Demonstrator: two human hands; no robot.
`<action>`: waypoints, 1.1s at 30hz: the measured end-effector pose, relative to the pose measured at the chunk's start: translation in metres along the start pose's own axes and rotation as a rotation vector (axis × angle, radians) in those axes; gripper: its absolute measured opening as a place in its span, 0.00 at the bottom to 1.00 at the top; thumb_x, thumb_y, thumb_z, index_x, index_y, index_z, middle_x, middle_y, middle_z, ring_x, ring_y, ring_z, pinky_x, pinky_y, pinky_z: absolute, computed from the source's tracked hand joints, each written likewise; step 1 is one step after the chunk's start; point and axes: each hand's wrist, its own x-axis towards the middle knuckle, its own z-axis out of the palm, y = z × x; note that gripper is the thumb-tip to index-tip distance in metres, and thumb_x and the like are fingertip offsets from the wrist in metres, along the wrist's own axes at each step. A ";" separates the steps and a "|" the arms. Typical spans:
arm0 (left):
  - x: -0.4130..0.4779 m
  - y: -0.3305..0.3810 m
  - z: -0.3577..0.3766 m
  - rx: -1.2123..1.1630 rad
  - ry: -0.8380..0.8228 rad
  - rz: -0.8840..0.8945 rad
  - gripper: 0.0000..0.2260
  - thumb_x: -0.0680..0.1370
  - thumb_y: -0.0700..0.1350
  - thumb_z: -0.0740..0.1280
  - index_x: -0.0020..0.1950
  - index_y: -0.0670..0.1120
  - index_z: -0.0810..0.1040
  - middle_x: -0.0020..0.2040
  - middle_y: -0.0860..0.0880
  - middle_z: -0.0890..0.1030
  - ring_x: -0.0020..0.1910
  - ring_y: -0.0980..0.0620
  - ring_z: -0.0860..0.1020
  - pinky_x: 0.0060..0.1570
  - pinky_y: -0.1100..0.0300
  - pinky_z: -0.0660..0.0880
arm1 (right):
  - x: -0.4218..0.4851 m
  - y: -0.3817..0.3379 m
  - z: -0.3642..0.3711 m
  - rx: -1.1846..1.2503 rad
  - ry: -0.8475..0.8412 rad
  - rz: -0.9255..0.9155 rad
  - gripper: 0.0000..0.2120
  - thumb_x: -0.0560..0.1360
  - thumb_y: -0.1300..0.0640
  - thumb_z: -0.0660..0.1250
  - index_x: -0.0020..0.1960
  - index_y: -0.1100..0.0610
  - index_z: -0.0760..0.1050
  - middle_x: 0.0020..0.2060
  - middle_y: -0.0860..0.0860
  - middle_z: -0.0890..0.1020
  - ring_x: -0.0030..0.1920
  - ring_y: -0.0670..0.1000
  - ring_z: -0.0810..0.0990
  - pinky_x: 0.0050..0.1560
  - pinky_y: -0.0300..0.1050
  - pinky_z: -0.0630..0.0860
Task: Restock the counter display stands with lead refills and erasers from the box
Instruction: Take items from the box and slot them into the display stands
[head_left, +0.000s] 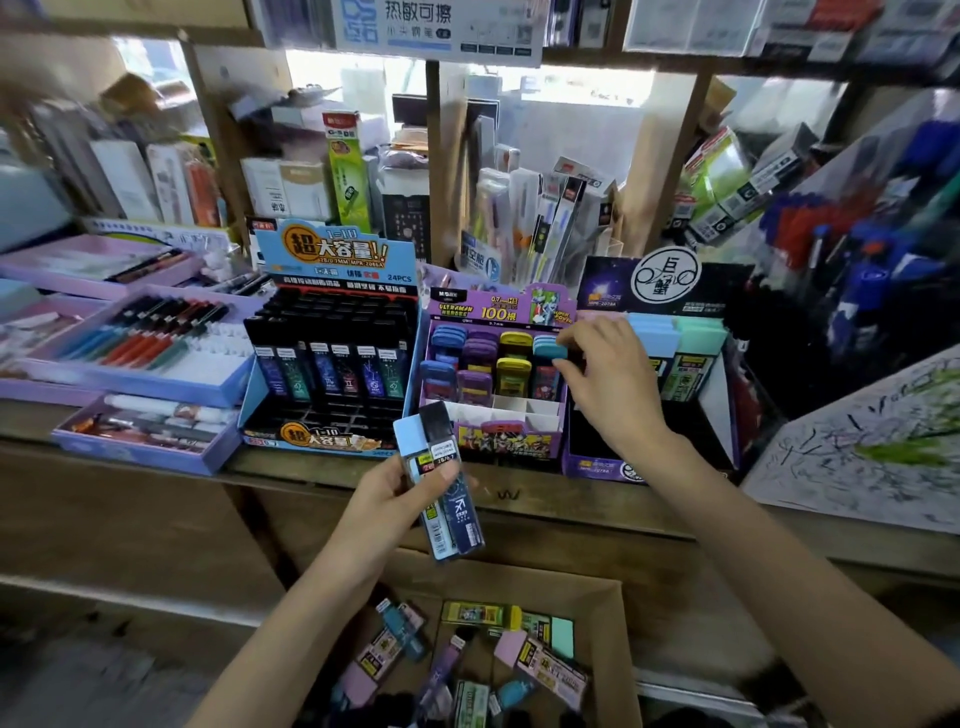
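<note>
My left hand (402, 491) grips two lead refill cases (451, 499), one pale blue and one black, upright above the cardboard box (618, 623). My right hand (605, 374) pinches a teal refill case (548, 349) at the right end of the purple Ultraman display stand (498, 436), whose back rows hold blue, purple and yellow cases. A blue stand of black refill cases (332, 364) sits to the left. A dark purple stand (660, 364) with pastel erasers sits to the right. The box holds several loose refills and erasers.
Lilac trays of pens (145, 343) lie on the counter at the left. Shelves of packaged stationery (545, 208) rise behind the stands. A rack of blue and red pens (872, 249) and a scribbled test sheet (857, 457) stand at the right.
</note>
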 end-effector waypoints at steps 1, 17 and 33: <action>0.000 0.000 0.000 0.003 0.002 -0.001 0.16 0.69 0.52 0.68 0.52 0.44 0.80 0.46 0.48 0.85 0.45 0.52 0.83 0.38 0.66 0.77 | -0.002 0.001 0.000 -0.018 -0.014 0.004 0.12 0.74 0.58 0.68 0.56 0.58 0.76 0.51 0.54 0.77 0.56 0.57 0.72 0.56 0.51 0.69; -0.009 0.014 -0.025 0.053 0.024 0.049 0.05 0.72 0.44 0.69 0.47 0.45 0.80 0.39 0.50 0.85 0.39 0.56 0.82 0.38 0.67 0.77 | -0.033 -0.109 0.001 0.868 -0.527 0.261 0.09 0.74 0.54 0.69 0.53 0.51 0.75 0.43 0.50 0.79 0.48 0.52 0.79 0.51 0.50 0.76; -0.038 -0.002 -0.132 -0.105 0.307 -0.016 0.15 0.74 0.52 0.64 0.50 0.42 0.79 0.42 0.45 0.85 0.38 0.52 0.83 0.32 0.64 0.77 | 0.054 -0.174 0.047 0.831 -0.109 0.226 0.05 0.72 0.59 0.71 0.46 0.55 0.76 0.38 0.44 0.77 0.41 0.44 0.77 0.45 0.37 0.74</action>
